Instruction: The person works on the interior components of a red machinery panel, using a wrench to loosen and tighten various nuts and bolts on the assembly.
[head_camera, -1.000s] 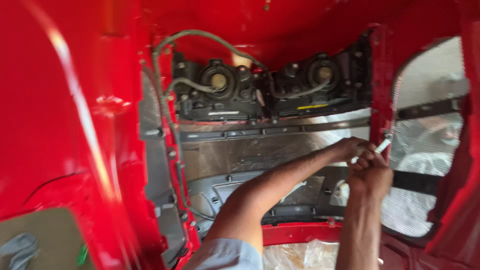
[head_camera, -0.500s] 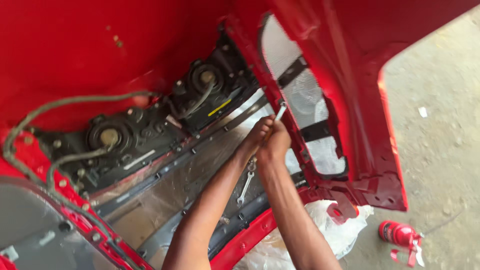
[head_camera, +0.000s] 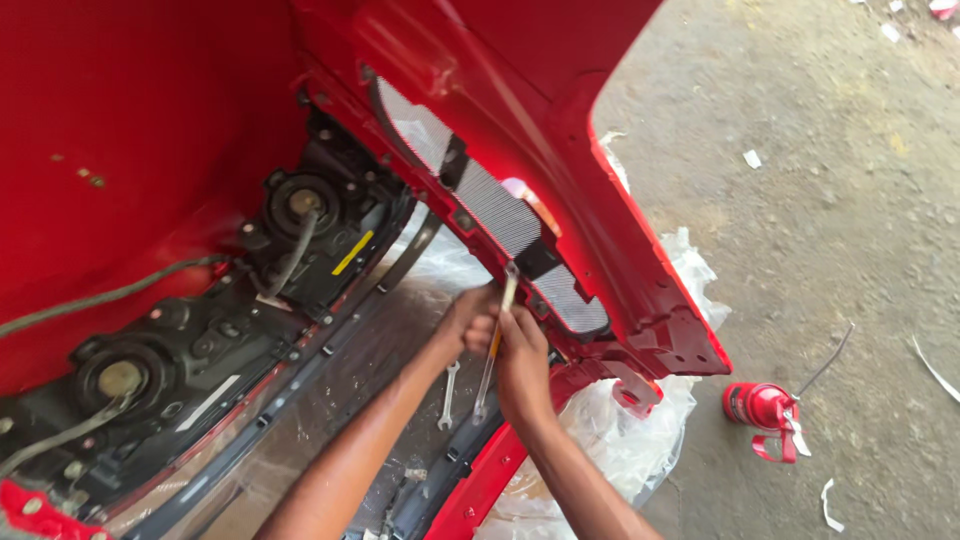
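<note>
Yellow strip label (head_camera: 352, 252) on black housing (head_camera: 310, 235).

Head camera, looking down from close above

The single view tilts steeply down into the red vehicle body (head_camera: 150, 120), near enough that both forearms enter from the bottom edge; bare ground (head_camera: 850, 250) fills its right side.

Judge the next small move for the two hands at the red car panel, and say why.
Probably a short turn of the slim silver tool. Both the left hand and right hand grip its shaft, and its tip sits at a black fitting on the red car body panel. The spare silver spanner lies unused below.
</note>
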